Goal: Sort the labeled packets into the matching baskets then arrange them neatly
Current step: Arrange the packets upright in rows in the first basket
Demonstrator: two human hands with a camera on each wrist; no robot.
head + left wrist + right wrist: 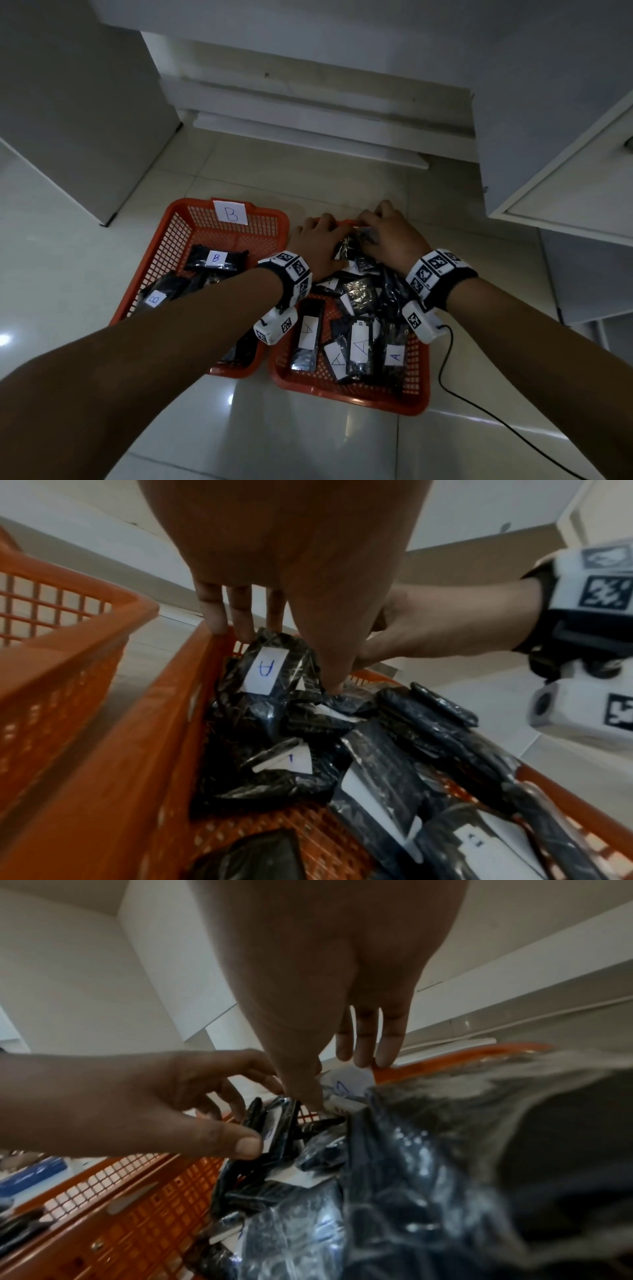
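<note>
Two orange baskets sit side by side on the tiled floor. The left basket [144, 260] carries a B label [231, 213] and holds black packets marked B [215, 257]. The right basket [349, 394] is piled with black packets marked A [359, 346]. Both hands work at its far end. My left hand [318, 236] pinches an upright black packet labelled A [267, 669] between thumb and fingers by the far wall. My right hand [376, 226] pinches another black packet by its white label [349, 1080], fingers over the far rim. My forearm hides part of the B basket.
A black cable [445, 370] trails from my right wrist across the floor beside the A basket. A grey cabinet [68, 120] stands at the left, a white drawer unit [565, 178] at the right, and a stepped white plinth [308, 130] lies beyond the baskets.
</note>
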